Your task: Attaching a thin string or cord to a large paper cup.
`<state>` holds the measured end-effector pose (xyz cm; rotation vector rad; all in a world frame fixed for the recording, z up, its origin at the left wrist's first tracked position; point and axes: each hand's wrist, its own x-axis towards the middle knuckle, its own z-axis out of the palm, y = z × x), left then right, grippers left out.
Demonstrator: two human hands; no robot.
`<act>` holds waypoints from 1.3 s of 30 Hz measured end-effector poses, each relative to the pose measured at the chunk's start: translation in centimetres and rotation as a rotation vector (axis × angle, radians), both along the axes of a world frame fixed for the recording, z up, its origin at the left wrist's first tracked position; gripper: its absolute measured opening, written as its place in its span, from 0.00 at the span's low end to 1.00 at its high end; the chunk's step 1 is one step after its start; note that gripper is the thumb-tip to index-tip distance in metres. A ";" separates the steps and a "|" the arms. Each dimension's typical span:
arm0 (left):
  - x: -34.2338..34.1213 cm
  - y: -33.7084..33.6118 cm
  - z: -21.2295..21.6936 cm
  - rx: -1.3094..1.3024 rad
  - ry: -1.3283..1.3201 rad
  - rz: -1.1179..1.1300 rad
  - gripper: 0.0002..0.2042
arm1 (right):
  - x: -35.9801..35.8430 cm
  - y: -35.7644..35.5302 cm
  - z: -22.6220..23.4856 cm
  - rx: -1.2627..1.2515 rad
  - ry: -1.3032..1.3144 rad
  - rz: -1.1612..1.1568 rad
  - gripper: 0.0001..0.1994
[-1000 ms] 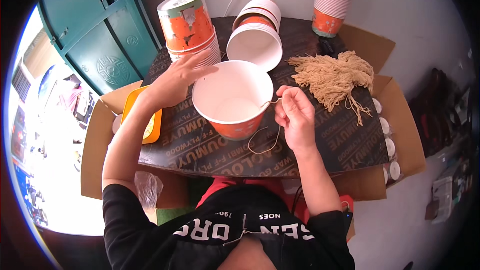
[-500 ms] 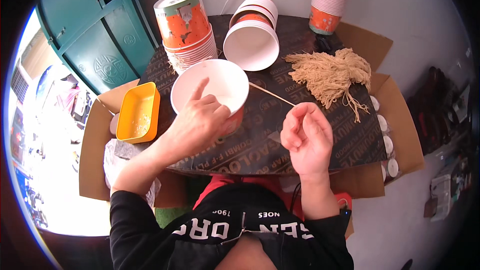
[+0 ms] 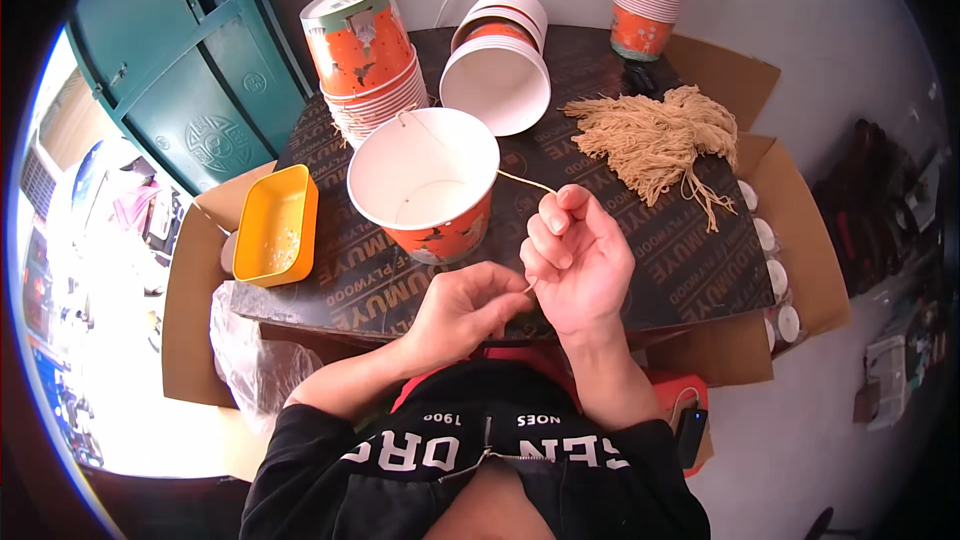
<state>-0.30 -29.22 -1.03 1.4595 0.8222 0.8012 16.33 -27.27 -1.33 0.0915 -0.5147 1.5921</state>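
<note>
A paper bucket (image 3: 440, 240), white inside and orange outside, stands upright on the dark table in front of me. From its right rim a thin beige string (image 3: 522, 179) runs taut to my right hand (image 3: 585, 265), whose curled fingers grip it. Below and to the left, my left hand (image 3: 465, 305) is closed in a pinch, with a short bit of string showing at its fingertips beside my right palm. Another bit of string loops over the bucket's far rim and a thin line of it shows inside.
A yellow tray (image 3: 300, 225) sits at the left table edge. Behind stand a stack of upturned buckets (image 3: 355, 50) and several buckets lying on their side (image 3: 497, 85). A bundle of beige strings (image 3: 660, 140) lies right, near a tall bucket stack (image 3: 642, 30). Cardboard boxes (image 3: 805, 250) flank the table.
My left hand has left the bucket's inside and come down beside my right hand, now pinching string. My right hand has shifted left and slightly up, still gripping the string.
</note>
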 end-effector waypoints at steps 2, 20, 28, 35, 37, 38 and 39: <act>-0.4 0.1 -0.3 -0.056 -0.050 -0.003 0.06 | 0.0 0.1 -0.2 -0.006 0.002 0.011 0.13; -1.4 0.5 -0.1 0.207 0.183 0.049 0.11 | -1.2 -0.4 -1.0 -0.093 -0.190 0.006 0.15; -1.7 0.2 -1.5 -0.064 0.058 0.055 0.15 | -0.7 0.3 -2.2 -0.103 -0.042 -0.035 0.14; -0.8 1.1 -3.2 -0.072 -0.022 -0.037 0.15 | -1.3 0.6 -2.2 -0.050 0.068 0.055 0.14; -1.1 1.4 -3.3 -0.230 -0.020 0.004 0.08 | -1.1 0.6 -2.3 -0.099 -0.041 -0.025 0.14; -1.2 1.3 -2.8 -0.207 -0.002 0.046 0.08 | -1.0 0.6 -2.4 -0.151 -0.150 -0.104 0.14; -1.5 1.5 -2.1 -0.173 0.117 0.043 0.09 | -0.7 0.6 -2.5 -0.115 -0.659 -0.393 0.11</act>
